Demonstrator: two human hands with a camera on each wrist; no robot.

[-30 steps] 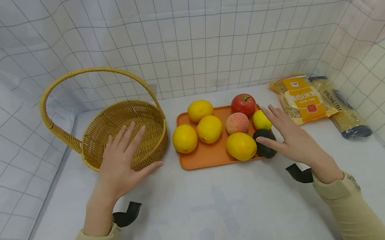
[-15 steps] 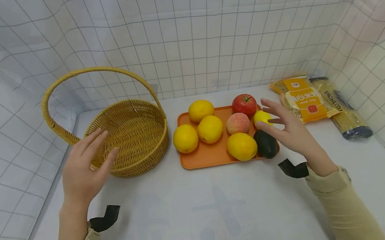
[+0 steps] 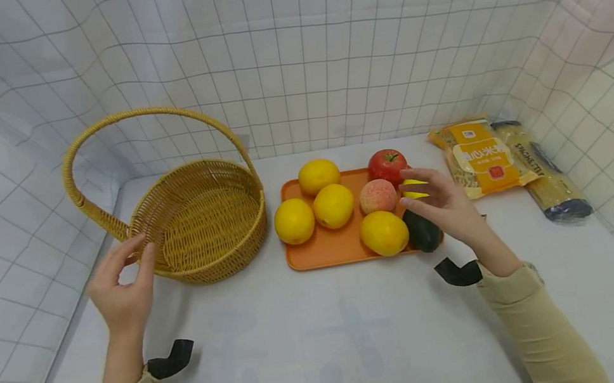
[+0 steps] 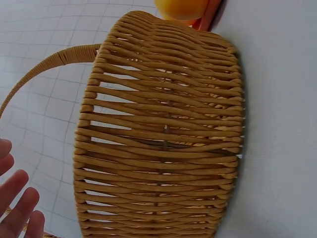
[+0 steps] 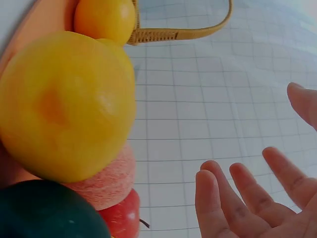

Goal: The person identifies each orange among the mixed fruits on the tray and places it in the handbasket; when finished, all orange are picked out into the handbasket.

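My left hand (image 3: 122, 291) is at the front-left side of a wicker basket (image 3: 224, 267), thumb and fingers apart and bent near the rim, holding nothing. The left wrist view shows the basket's woven wall (image 4: 163, 129) up close, with the fingertips off to the lower left. Over the right end of an orange tray (image 3: 323, 254) hovers my right hand (image 3: 447, 207), fingers spread and loosely bent, with nothing in them. Below and beside it are a dark green avocado (image 3: 421, 232), a yellow-orange fruit (image 3: 384, 234), a peach (image 3: 378, 196), a tomato (image 3: 387, 165) and a partly hidden lemon (image 3: 414, 188).
Several yellow fruits (image 3: 334, 206) lie on the tray's left half, one (image 3: 295, 222) at its left edge. A yellow grain packet (image 3: 483, 157) and a spaghetti pack (image 3: 553, 180) lie at the back right. The basket's tall handle (image 3: 147, 111) arches upward. White gridded cloth walls surround the table.
My left hand has moved left from over the basket to its front-left rim, fingers bending. The right hand has shifted slightly left over the tray's end, its fingers curving more. The objects have stayed put.
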